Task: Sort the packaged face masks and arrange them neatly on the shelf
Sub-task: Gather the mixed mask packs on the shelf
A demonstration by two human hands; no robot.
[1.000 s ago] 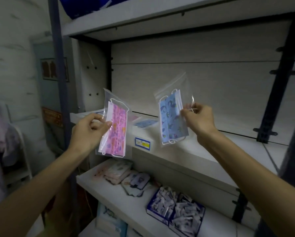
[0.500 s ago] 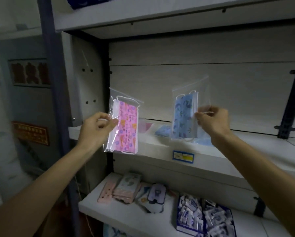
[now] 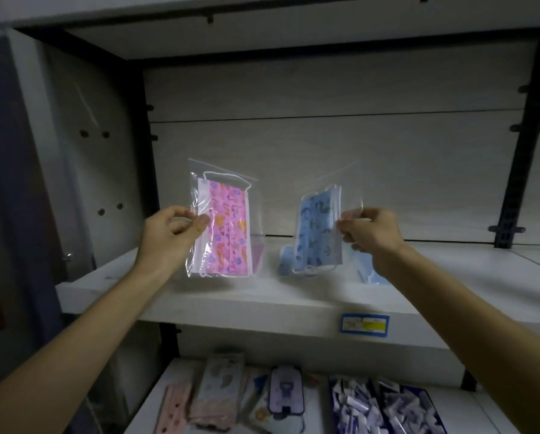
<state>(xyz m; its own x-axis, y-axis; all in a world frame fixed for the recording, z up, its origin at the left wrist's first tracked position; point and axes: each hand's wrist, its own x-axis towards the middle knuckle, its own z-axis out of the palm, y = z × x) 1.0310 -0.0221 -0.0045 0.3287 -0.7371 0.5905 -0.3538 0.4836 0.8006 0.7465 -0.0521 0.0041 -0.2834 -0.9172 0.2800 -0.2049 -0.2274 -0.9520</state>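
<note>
Hands each pinch a bagged mask upright: left grip on pink pack's left edge, right grip on blue pack's right.

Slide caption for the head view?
Left hand holds pink mask pack, right hand blue mask pack, above the shelf.

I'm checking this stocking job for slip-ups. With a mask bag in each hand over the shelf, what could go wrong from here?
1. The left hand pinches only an edge of the pink mask bag, so the slick plastic may slip.
2. The right hand holds the blue mask bag over blue masks already on the shelf; setting it down carelessly could shift them.
3. Dim light may cause mis-sorting.
</note>
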